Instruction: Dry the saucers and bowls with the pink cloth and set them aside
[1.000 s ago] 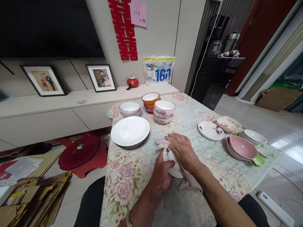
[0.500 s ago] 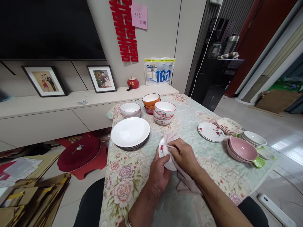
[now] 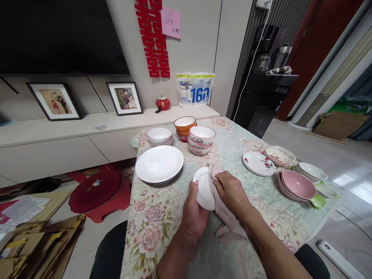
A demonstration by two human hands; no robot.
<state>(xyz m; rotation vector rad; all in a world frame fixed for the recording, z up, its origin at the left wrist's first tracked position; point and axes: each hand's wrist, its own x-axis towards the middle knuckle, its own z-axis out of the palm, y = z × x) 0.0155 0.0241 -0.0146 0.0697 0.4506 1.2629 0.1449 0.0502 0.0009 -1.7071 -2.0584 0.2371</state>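
A small white plate (image 3: 204, 190) with a red flower is held over the near part of the table by my left hand (image 3: 194, 211), its thumb at the left rim and its fingers beneath. My right hand (image 3: 232, 192) grips a pale pink cloth (image 3: 223, 217), which covers the plate's right edge and hangs down to the tabletop. To the left of the plate stands a stack of large white plates (image 3: 159, 164).
Behind are white bowls (image 3: 159, 135), orange bowls (image 3: 185, 123) and red-rimmed bowls (image 3: 201, 136). At the right lie flowered plates (image 3: 258, 163), squarish dishes (image 3: 280, 155), pink bowls (image 3: 298, 183) and pale bowls (image 3: 312, 170). A floral cloth (image 3: 151, 232) covers the table.
My right hand and the cloth have shifted right, uncovering more of the plate. My left thumb has moved from the plate's face to its left rim.
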